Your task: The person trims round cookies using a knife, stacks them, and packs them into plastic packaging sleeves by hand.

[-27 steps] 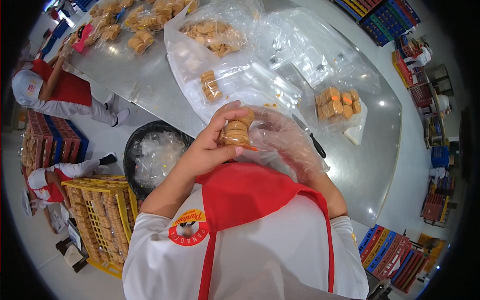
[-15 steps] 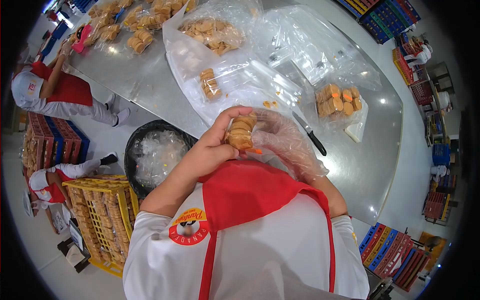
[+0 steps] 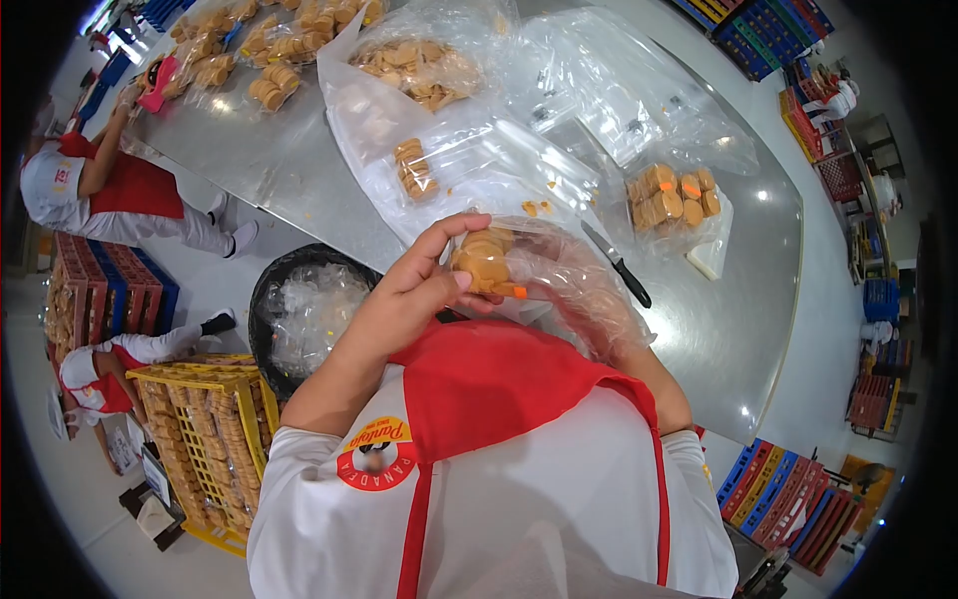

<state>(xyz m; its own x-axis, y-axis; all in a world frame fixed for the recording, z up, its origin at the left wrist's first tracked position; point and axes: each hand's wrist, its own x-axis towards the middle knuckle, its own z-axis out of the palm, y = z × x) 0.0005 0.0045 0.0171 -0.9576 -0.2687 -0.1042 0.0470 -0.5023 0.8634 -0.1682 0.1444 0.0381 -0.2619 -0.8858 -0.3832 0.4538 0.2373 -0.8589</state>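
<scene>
Just above my red apron, a short stack of round golden cookies (image 3: 483, 260) is held between my hands, with clear plastic around it and an orange label near its lower end. My left hand (image 3: 424, 280) is bare and wraps the stack from the left, index finger over the top and thumb at the near side. Loose clear plastic, a glove or a bag, covers my right hand (image 3: 559, 275), which closes on the stack from the right; its fingertips are partly hidden. A black-handled knife (image 3: 629, 280) lies on the table right of that hand.
On the metal table (image 3: 738, 349) are a cookie row (image 3: 414, 169), a bag of loose cookies (image 3: 424, 70), labelled cookie packs (image 3: 674, 198) and flat clear bags (image 3: 609, 80). A black-lined bin (image 3: 264, 299) stands at left, beside a yellow crate (image 3: 190, 374). A co-worker (image 3: 110, 190) stands farther left.
The cookie stack has turned a little between my hands, and its orange label shows more. My left thumb and fingers have shifted on it.
</scene>
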